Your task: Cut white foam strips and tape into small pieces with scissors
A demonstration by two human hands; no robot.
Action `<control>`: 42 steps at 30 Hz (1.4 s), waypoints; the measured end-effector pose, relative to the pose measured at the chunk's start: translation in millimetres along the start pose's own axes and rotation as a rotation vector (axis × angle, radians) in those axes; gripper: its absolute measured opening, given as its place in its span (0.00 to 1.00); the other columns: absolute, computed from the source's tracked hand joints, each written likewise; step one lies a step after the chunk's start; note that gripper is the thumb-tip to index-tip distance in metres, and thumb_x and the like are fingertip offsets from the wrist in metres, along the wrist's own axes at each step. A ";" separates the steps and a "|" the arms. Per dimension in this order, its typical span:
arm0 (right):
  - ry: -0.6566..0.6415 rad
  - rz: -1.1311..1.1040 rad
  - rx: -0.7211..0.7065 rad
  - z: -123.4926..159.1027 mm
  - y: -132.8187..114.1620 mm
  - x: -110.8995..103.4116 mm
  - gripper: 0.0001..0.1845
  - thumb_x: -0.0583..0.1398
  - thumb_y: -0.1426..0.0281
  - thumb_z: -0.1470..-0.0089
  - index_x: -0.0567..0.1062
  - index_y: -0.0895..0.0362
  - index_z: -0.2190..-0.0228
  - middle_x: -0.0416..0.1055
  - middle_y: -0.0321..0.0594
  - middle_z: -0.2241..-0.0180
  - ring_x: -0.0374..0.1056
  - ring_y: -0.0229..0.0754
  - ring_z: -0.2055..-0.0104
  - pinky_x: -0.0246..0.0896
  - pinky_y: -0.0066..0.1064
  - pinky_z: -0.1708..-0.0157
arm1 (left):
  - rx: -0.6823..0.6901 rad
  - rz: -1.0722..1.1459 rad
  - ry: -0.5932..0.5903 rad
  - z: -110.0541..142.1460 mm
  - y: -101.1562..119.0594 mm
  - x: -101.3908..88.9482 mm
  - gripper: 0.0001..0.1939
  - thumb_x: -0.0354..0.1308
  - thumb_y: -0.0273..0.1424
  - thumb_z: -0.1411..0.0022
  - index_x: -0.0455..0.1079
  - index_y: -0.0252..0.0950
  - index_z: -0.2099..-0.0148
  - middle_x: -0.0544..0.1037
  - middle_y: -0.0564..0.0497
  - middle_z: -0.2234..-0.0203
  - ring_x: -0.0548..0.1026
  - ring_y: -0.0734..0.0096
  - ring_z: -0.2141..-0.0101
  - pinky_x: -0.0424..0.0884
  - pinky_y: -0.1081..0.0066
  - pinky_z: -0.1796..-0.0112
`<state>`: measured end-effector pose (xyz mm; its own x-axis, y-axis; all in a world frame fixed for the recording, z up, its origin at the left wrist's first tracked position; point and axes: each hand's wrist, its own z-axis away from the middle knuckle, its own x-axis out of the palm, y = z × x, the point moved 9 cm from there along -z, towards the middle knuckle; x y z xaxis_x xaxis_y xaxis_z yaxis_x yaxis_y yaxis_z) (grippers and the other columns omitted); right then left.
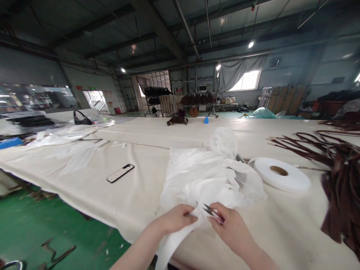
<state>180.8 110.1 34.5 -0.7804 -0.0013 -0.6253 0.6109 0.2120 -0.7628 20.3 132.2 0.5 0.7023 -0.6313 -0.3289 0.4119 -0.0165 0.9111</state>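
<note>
My right hand [229, 223] grips small scissors [216, 215], blades parted — my left hand [179, 218] pinches a white strip [177, 242] just beside them. Beyond lies a white heap [194, 176] on the desk [140, 200] — a white roll [289, 182] to its right.

- On the table [147, 200], inside its near edge: heap [194, 176]
- Just behind the heap: plastic [224, 141]
- Left of the heap: phone [120, 173]
- Right of the heap: roll [294, 180], then straps [343, 187]
- Toward the table's far edge: bag [177, 120], block [206, 120] to its right
- Behind that edge: hung bags [198, 99]
- Before the heap: strip [174, 244] in left hand [179, 219], scissors [217, 216] in right hand [230, 224]
</note>
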 end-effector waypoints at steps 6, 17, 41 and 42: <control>-0.178 0.347 -0.105 -30.8 -19.8 29.0 0.08 0.58 0.70 0.46 0.78 0.53 0.65 0.79 0.43 0.68 0.72 0.47 0.65 0.56 0.31 0.66 | 0.103 -0.192 0.078 4.2 18.8 -3.2 0.13 0.54 0.39 0.41 0.72 0.36 0.70 0.72 0.53 0.75 0.67 0.68 0.72 0.60 0.72 0.69; -0.029 0.358 0.110 -48.7 31.6 -5.8 0.13 0.56 0.69 0.42 0.74 0.55 0.56 0.77 0.44 0.68 0.72 0.47 0.64 0.56 0.31 0.66 | -0.010 0.094 0.074 3.8 -9.3 -0.9 0.18 0.58 0.45 0.41 0.73 0.33 0.64 0.71 0.53 0.74 0.64 0.73 0.73 0.55 0.74 0.72; -0.284 -0.717 0.668 34.8 48.1 82.7 0.27 0.53 0.44 0.48 0.64 0.54 0.80 0.44 0.21 0.92 0.35 0.28 0.92 0.27 0.23 0.93 | 0.036 0.319 -0.080 2.8 -6.8 11.0 0.25 0.62 0.49 0.44 0.74 0.29 0.60 0.76 0.47 0.70 0.70 0.71 0.70 0.64 0.72 0.67; -0.294 -0.715 0.664 33.7 46.9 83.8 0.27 0.53 0.43 0.49 0.64 0.54 0.81 0.44 0.21 0.92 0.35 0.28 0.92 0.28 0.24 0.93 | 0.054 0.286 -0.086 3.1 -3.5 11.2 0.24 0.61 0.49 0.43 0.75 0.29 0.60 0.75 0.48 0.70 0.70 0.71 0.70 0.64 0.73 0.66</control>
<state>148.6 87.0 -59.2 -0.9825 -0.1745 0.0654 0.0350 -0.5175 -0.8550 24.9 122.8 -5.6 0.7326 -0.6796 -0.0370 0.1714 0.1316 0.9764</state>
